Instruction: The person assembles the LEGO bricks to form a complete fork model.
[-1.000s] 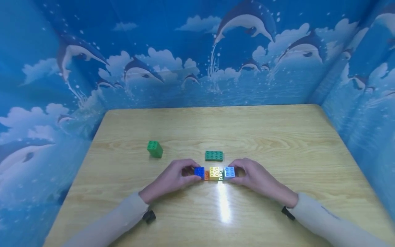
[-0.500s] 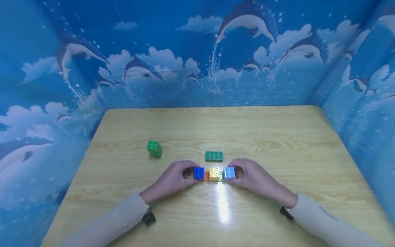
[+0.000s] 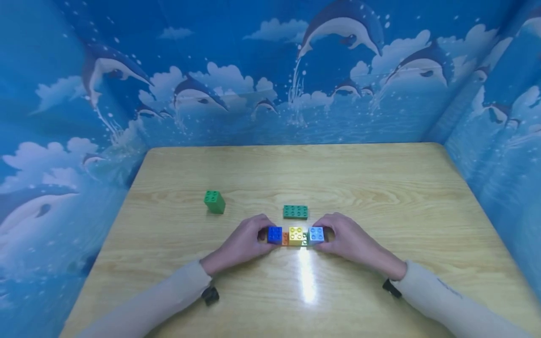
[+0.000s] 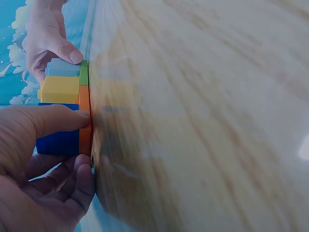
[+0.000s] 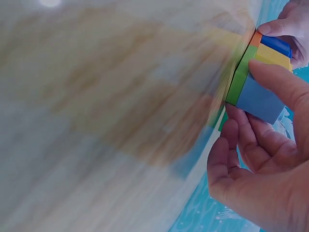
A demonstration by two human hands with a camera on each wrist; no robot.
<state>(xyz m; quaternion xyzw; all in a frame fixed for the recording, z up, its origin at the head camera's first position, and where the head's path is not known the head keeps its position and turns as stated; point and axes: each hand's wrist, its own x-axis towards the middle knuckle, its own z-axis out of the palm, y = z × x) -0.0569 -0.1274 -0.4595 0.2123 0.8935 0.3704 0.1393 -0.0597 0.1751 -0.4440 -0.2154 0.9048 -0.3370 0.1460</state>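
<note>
A row of joined toy bricks sits on the table between both hands. Its base is a thin orange brick beside a thin green brick. On top stand a dark blue brick, a yellow brick in the middle and a light blue brick. My left hand grips the left end, its thumb against the dark blue brick and the orange base. With thumb and fingers, my right hand holds the right end at the light blue brick and the green base.
A flat dark green brick lies just behind the row. Farther left, a tall green brick stack stands upright on the wooden table. A dolphin-printed curtain surrounds the table's back and sides.
Both hands keep their hold at the two ends of the row. Everything shifts slightly in the head view, table and curtain included; the bricks show no clear movement on the table.
</note>
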